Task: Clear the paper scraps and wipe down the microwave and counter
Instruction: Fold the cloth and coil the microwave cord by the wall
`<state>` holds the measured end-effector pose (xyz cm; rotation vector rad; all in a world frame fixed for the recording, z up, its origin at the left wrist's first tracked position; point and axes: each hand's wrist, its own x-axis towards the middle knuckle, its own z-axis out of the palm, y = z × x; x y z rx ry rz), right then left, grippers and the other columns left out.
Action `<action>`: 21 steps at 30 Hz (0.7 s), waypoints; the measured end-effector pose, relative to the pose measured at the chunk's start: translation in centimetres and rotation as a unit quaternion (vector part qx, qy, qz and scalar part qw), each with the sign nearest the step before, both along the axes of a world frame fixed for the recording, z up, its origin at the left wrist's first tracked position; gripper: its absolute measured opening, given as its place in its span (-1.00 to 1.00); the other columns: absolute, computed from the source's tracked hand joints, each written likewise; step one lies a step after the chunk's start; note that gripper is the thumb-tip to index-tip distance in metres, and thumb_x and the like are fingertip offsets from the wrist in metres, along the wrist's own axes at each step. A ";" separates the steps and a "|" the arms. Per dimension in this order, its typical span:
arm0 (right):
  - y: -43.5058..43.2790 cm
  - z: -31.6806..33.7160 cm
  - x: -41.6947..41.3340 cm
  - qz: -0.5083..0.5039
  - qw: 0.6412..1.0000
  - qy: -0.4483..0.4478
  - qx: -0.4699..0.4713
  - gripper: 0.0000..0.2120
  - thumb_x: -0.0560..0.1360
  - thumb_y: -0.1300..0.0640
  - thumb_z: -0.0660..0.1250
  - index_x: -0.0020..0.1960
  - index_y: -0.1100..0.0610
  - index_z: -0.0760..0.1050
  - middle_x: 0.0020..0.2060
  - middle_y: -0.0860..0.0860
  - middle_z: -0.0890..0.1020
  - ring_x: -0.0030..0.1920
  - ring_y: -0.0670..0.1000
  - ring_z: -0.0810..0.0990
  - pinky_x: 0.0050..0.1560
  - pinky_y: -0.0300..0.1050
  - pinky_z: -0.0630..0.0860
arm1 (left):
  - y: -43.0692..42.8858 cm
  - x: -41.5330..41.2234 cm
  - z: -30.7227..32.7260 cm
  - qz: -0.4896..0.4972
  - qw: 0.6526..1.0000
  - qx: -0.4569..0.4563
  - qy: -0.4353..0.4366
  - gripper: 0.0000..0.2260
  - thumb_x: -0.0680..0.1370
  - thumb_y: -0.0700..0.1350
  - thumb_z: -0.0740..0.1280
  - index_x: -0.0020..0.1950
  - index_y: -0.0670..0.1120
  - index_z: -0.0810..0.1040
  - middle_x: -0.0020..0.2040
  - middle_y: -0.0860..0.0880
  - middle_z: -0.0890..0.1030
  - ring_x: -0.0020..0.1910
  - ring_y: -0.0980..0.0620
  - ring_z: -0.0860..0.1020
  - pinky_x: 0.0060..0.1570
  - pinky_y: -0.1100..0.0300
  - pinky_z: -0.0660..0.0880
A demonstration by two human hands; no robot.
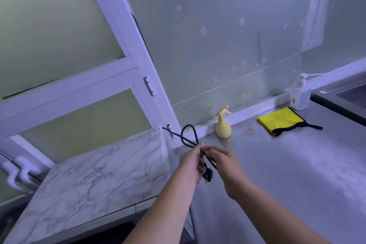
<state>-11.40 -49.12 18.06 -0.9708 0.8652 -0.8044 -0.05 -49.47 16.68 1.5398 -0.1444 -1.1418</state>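
The microwave (95,176), its top covered in white marble pattern, stands at the left on the grey counter (287,174). Its black power cord (188,136) runs from behind it and is folded into a loop. My left hand (191,164) grips the folded cord, and the plug (208,175) hangs below the fingers. My right hand (223,159) pinches the cord just beside the left hand. A folded yellow cloth (281,121) with a black edge lies on the counter at the back right. A yellow spray bottle (223,125) stands by the wall. No paper scraps show.
A rubber band (250,129) lies between the spray bottle and the cloth. A clear pump bottle (300,95) stands at the back right, near a sink edge (340,95). A white-framed window (79,85) rises behind the microwave.
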 end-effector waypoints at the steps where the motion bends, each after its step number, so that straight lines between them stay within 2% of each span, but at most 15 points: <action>1: 0.1 0.0 0.0 0.004 1.000 0.000 -0.006 -0.83 0.49 0.26 0.28 -0.22 0.29 0.59 -0.41 0.04 0.53 -0.49 -0.06 0.43 -0.55 -0.31 0.32 | 0.0 0.0 0.0 0.001 1.000 -0.001 0.004 -0.93 0.58 -0.15 0.37 -0.08 -0.12 0.60 -0.44 0.01 0.30 -0.65 0.16 0.20 -0.67 0.34 0.09; 4: 0.6 0.2 0.2 0.011 0.999 0.028 -0.030 -0.77 0.52 0.19 0.30 -0.31 0.19 0.50 -0.45 0.06 0.44 -0.42 0.02 0.35 -0.55 -0.31 0.26 | 0.1 0.0 -0.4 0.006 1.000 -0.007 0.020 -0.88 0.58 -0.10 0.38 -0.11 -0.12 0.59 -0.51 0.03 0.28 -0.64 0.15 0.16 -0.66 0.32 0.09; 8: 0.9 0.4 0.2 0.007 0.999 0.030 -0.023 -0.65 0.55 0.12 0.33 -0.40 0.12 0.39 -0.53 -0.01 0.39 -0.53 -0.04 0.30 -0.59 -0.32 0.22 | 0.7 0.2 -0.7 0.015 1.000 -0.011 0.025 -0.83 0.57 -0.08 0.40 -0.18 -0.11 0.55 -0.57 0.04 0.21 -0.65 0.14 0.14 -0.66 0.33 0.09; 11: 1.1 0.3 0.2 -0.001 0.999 0.031 -0.015 -0.64 0.55 0.12 0.33 -0.40 0.14 0.36 -0.54 -0.01 0.36 -0.56 -0.04 0.28 -0.59 -0.32 0.20 | 1.2 0.0 -0.6 0.026 0.999 -0.009 0.026 -0.81 0.56 -0.07 0.42 -0.20 -0.11 0.52 -0.56 0.04 0.23 -0.66 0.15 0.16 -0.67 0.34 0.10; 14: 1.7 -0.1 0.5 0.004 0.999 0.039 -0.014 -0.61 0.54 0.12 0.31 -0.42 0.11 0.30 -0.56 -0.05 0.34 -0.56 -0.05 0.27 -0.57 -0.32 0.17 | 1.8 -0.1 -0.6 0.023 0.999 -0.005 0.027 -0.80 0.57 -0.05 0.40 -0.17 -0.12 0.51 -0.47 0.01 0.33 -0.61 0.13 0.26 -0.64 0.32 0.17; 17: 2.2 -0.4 0.8 0.076 0.997 0.020 -0.002 -0.67 0.52 0.14 0.28 -0.41 0.03 0.44 -0.43 -0.01 0.42 -0.46 -0.04 0.36 -0.48 -0.25 0.24 | 2.4 -0.3 -0.4 0.035 0.997 -0.036 0.051 -0.83 0.60 -0.08 0.37 -0.15 -0.14 0.56 -0.26 -0.05 0.55 -0.36 0.05 0.49 -0.42 0.28 0.37; 18: 2.2 -0.4 0.8 0.094 0.995 0.006 0.014 -0.71 0.51 0.15 0.29 -0.38 0.02 0.49 -0.40 0.00 0.45 -0.42 -0.04 0.41 -0.43 -0.21 0.28 | 2.5 -0.3 -0.2 0.045 0.997 -0.035 0.050 -0.83 0.59 -0.09 0.38 -0.16 -0.14 0.57 -0.27 -0.06 0.56 -0.37 0.05 0.48 -0.42 0.29 0.37; 21: 2.1 -0.3 0.4 0.113 0.992 -0.036 0.052 -0.84 0.36 0.00 0.34 -0.36 0.02 0.50 -0.35 -0.04 0.53 -0.29 -0.02 0.50 -0.26 -0.09 0.34 | 3.0 0.0 0.3 0.045 0.999 -0.003 0.027 -0.81 0.55 -0.11 0.42 -0.24 -0.13 0.59 -0.52 0.00 0.46 -0.62 0.13 0.31 -0.64 0.36 0.21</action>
